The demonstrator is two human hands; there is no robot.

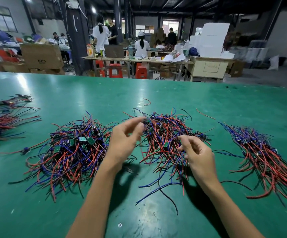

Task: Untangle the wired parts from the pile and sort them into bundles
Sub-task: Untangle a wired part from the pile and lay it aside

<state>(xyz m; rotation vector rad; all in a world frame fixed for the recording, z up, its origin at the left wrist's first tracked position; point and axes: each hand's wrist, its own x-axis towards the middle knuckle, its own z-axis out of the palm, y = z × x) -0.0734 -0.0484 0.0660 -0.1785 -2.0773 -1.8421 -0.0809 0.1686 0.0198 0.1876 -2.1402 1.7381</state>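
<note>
Left hand: the left hand [122, 140] hovers over the gap between the two middle piles, fingers loosely spread and reaching toward the far-left edge of the centre pile; its fingertips are motion-blurred, so whether they pinch a wire cannot be told.
Right hand: the right hand [197, 155] sits at the near-right side of the centre pile, fingers curled with the tips among the wires; blur hides whether a wire is actually gripped.
Hands together: well apart, one on each side of the centre pile.
Centre pile: a tangle of red, blue and black wired parts [166, 138] lies between the hands on the bench, with loose wire ends trailing toward the near edge.
Left pile: a second tangled heap [72, 152] just left of the left hand, with small green circuit boards [90, 140] showing on top.
Right bundle: a straighter, combed-out bundle [263, 155] lies right of the right hand, its wires running from far-left to near-right.
Far-left bundles: more aligned bundles [0, 124] lie at the left edge of the bench.
Stray wire: one short red wire [147, 101] lies alone beyond the centre pile.
Bench: green surface [87, 93], glossy with light reflections.
Background: people at work tables, red stools [115, 70], cardboard boxes and white cartons.
</note>
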